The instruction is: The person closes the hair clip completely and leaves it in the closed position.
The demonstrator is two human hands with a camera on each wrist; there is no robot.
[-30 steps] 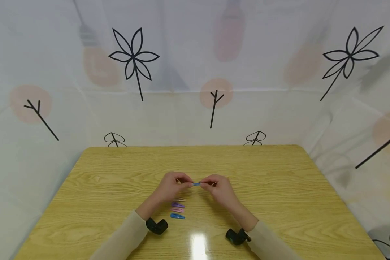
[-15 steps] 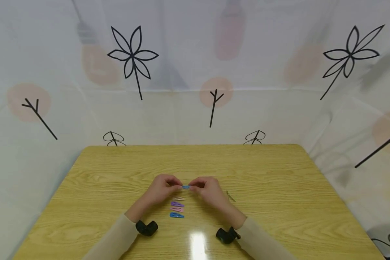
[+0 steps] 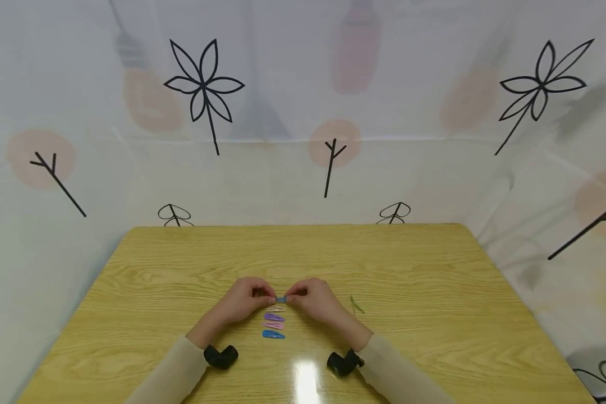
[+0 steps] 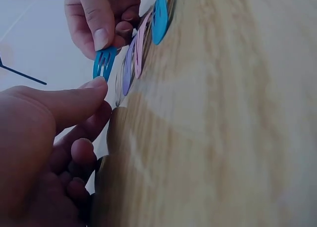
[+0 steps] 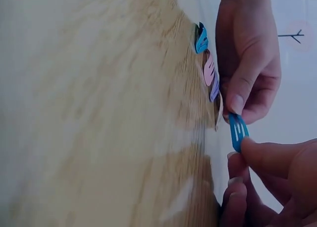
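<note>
Between both hands is a blue snap hair clip (image 3: 280,299), pinched at one end by each. My left hand (image 3: 243,301) grips its left end between thumb and fingers; my right hand (image 3: 315,303) pinches the right end. The left wrist view shows the slotted blue clip (image 4: 104,63) just off the table. Below it in the head view lies a column of clips: a beige clip (image 3: 276,308), a purple clip (image 3: 274,317), a pink clip (image 3: 274,325) and another blue clip (image 3: 273,334). The held clip is just beyond the beige one.
A thin green item (image 3: 357,304), its kind too small to tell, lies on the wooden table (image 3: 409,280) right of my right hand. A patterned cloth (image 3: 283,185) hangs behind the table. Black wrist cameras (image 3: 221,357) sit on both wrists.
Both hands have moved left and nearer with the blue hair clip, toward the top of the column. The thin green item, out of sight a second ago, now shows beside the right hand.
</note>
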